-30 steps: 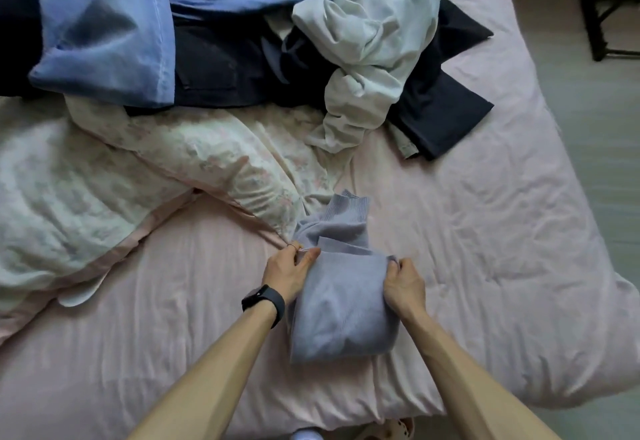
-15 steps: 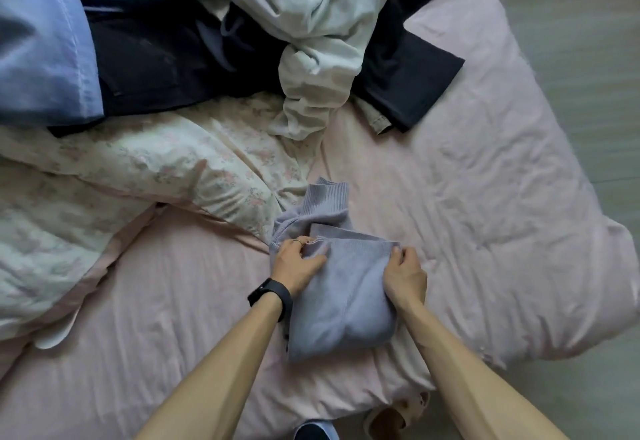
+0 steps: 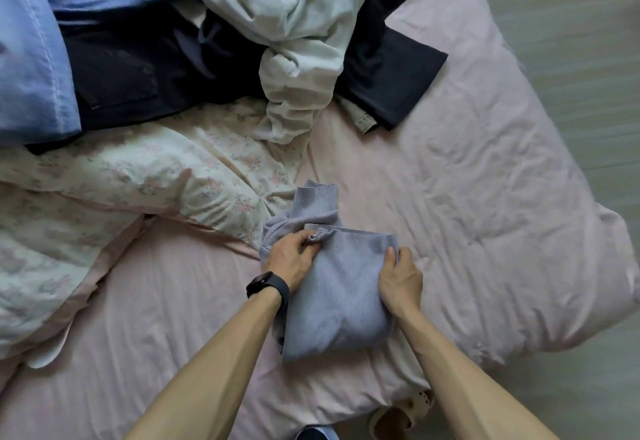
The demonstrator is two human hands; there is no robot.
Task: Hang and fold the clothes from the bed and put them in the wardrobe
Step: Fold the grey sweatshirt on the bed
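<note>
- While both hands hold it, the lavender knit sweater [image 3: 339, 297] lies as a folded bundle on the pink sheet of the bed [image 3: 467, 197], near its lower edge and just beside the floral duvet [image 3: 121, 180].
- The left hand [image 3: 291, 261] pinches the upper left corner of the bundle with curled fingers; a black watch [image 3: 268, 285] sits on this wrist.
- The right hand [image 3: 400, 277] grips the upper right edge, thumb on top; its other fingers are hidden under the knit.
- Compared with one second ago, almost nothing has moved: the hands stay on the same two corners and the bundle keeps its place and shape. Only the head camera has shifted.
- A ribbed end [image 3: 317, 197] sticks out behind the fold, so I judge this fold is nearly done but not yet tidy.
- Much of the task remains: a pale crumpled garment [image 3: 298, 41], dark navy trousers [image 3: 391, 69] and a light blue garment [image 3: 31, 69] lie piled farther up the bed, well apart from the hands.
</note>
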